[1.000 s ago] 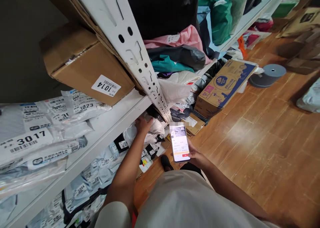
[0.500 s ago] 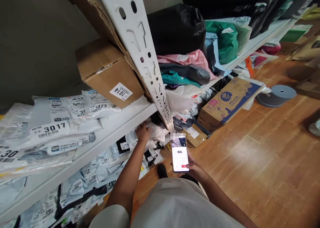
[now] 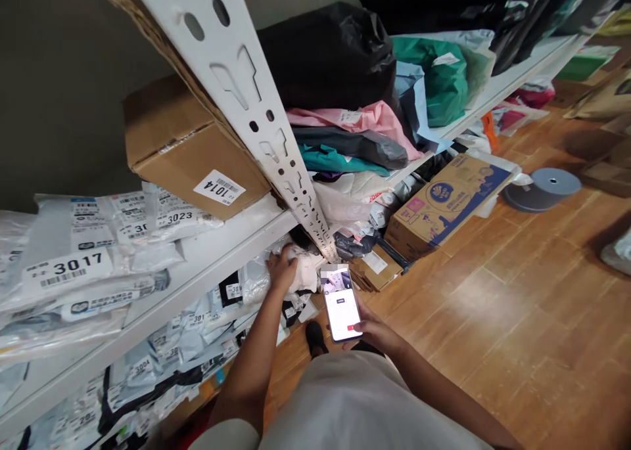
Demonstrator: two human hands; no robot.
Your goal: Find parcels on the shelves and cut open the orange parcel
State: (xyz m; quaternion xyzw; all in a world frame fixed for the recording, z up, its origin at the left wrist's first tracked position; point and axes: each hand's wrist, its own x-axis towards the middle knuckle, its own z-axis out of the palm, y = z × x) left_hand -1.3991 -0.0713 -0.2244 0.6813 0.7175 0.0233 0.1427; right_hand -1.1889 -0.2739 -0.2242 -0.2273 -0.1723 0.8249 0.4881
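Below the white shelf [image 3: 197, 253], just left of the foot of the slotted white post [image 3: 273, 128], the left hand [image 3: 282, 268] reaches in among bagged parcels. Its fingers are bent over a whitish parcel [image 3: 306, 272] and touch it, with a clear bag [image 3: 255, 280] just beside them; whether they grasp anything or merely rest there, I cannot tell. The right hand [image 3: 372, 330] has its fingers wrapped around a phone [image 3: 342, 312], held in front of the person's body, to the right of the whitish parcel. The phone's screen is lit and mostly white — a picture strip at the top, a small dark box mid-screen and a red button low down, with the thumb at that button.

On the shelf, a cardboard box [image 3: 192, 157] labelled 1014 stands tilted beside the post, and a parcel marked 3023 [image 3: 180, 217] lies near it, with another marked 3017 [image 3: 69, 263] farther left. Beyond the post, a second shelf [image 3: 547, 59] carries a big black bag [image 3: 325, 59], a pink bag [image 3: 362, 116] and a green bag [image 3: 441, 82]. On the wooden floor [image 3: 473, 305] lie a printed carton [image 3: 444, 200] and, near its far end, a grey roll [image 3: 542, 190]. A dark shoe [image 3: 314, 337] shows below the phone — left of it.
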